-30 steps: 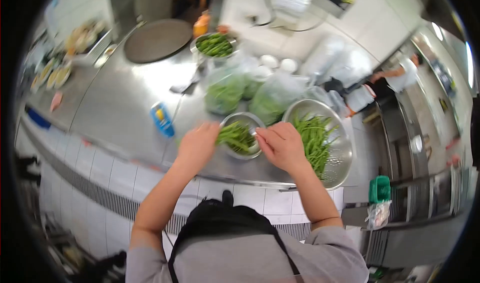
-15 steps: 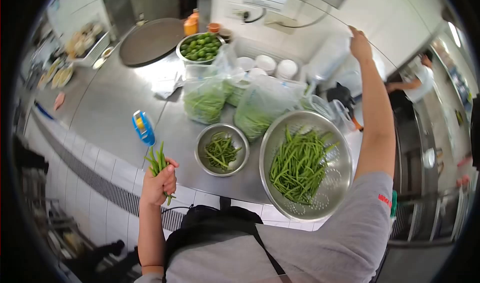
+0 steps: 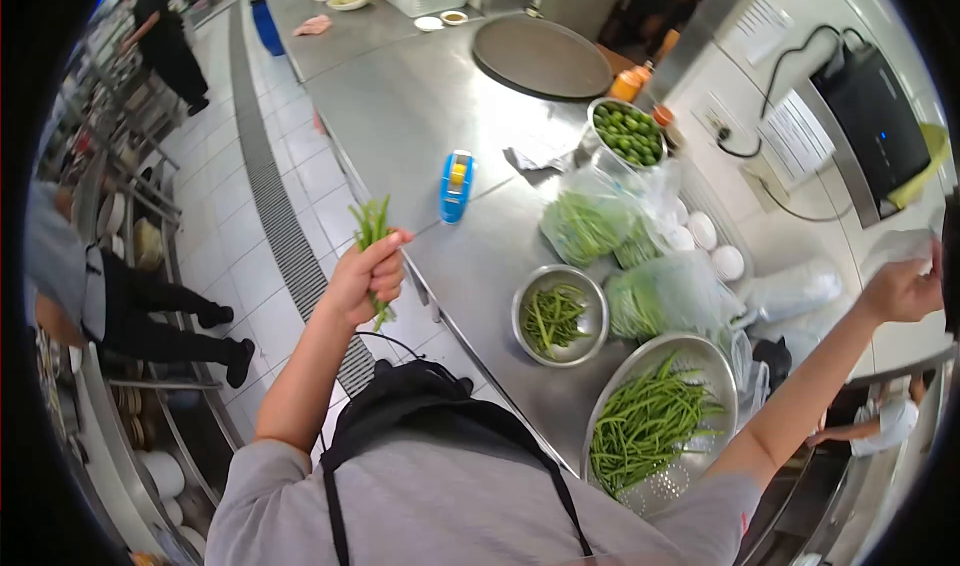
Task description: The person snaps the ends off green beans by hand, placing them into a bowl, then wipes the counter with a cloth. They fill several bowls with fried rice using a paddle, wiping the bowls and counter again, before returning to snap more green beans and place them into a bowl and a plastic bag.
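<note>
My left hand (image 3: pixel 368 278) is closed around a bunch of green beans (image 3: pixel 372 221), held upright beside the counter's front edge. Far to the right, my right hand (image 3: pixel 905 291) is raised with its fingers pinched on a clear plastic bag (image 3: pixel 895 246), seen only in part. Between my arms, a perforated steel colander (image 3: pixel 728 376) holds a heap of green beans (image 3: pixel 645 426). A smaller steel bowl (image 3: pixel 598 326) holds bean pieces (image 3: pixel 553 316). A blue tape dispenser (image 3: pixel 457 191) with yellow tape stands on the counter near my left hand.
Plastic bags of green vegetables (image 3: pixel 640 296) lie behind the bowls. A bowl of limes (image 3: pixel 625 134), a round dark tray (image 3: pixel 540 58) and white cups (image 3: pixel 702 231) stand farther back. People stand at the left, one (image 3: pixel 160 46) farther off, and another (image 3: pixel 885 426) at the right.
My view has turned left, bringing more floor and people into sight. My right hand has come away from the wall area with plastic in its fingers. My left hand still grips the beans.
</note>
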A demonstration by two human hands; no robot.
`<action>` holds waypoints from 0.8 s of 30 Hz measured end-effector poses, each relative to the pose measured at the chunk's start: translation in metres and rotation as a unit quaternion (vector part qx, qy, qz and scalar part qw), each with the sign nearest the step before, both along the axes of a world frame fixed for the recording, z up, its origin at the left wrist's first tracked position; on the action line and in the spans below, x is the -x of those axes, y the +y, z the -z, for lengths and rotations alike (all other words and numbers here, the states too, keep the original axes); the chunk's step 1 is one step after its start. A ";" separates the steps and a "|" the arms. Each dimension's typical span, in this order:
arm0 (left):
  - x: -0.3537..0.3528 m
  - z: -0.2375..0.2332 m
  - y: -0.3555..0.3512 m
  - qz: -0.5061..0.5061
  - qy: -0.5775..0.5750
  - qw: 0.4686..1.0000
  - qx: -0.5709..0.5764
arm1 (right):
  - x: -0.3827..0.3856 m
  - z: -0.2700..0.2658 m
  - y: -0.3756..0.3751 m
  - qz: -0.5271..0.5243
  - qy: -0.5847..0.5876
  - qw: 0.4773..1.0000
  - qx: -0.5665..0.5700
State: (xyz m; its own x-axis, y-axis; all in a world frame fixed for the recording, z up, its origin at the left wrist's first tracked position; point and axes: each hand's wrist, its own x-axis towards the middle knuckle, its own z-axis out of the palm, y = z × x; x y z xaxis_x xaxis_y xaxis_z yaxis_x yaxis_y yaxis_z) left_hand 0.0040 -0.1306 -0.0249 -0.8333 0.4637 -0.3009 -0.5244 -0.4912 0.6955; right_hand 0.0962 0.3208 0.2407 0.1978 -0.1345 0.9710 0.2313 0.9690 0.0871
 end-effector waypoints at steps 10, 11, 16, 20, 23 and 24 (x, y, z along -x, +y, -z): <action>0.071 0.024 -0.036 0.035 -0.018 0.986 -0.162 | 0.190 0.204 -0.232 -0.326 -0.392 0.855 0.094; 0.085 0.029 -0.043 0.001 -0.059 0.983 -0.171 | 0.204 0.235 -0.234 -0.295 -0.401 0.848 0.181; 0.146 0.028 -0.059 -0.076 -0.112 0.986 -0.093 | 0.222 0.364 -0.242 -0.190 -0.412 0.824 0.339; 0.179 0.023 -0.027 -0.001 -0.097 0.975 -0.201 | 0.180 0.322 -0.305 -0.550 -0.176 0.573 0.581; 0.163 0.007 0.023 0.085 -0.090 0.972 -0.202 | 0.164 0.306 -0.354 -0.633 0.053 0.305 0.710; 0.153 0.003 0.037 0.108 -0.085 0.975 -0.177 | 0.161 0.301 -0.362 -0.636 0.108 0.254 0.721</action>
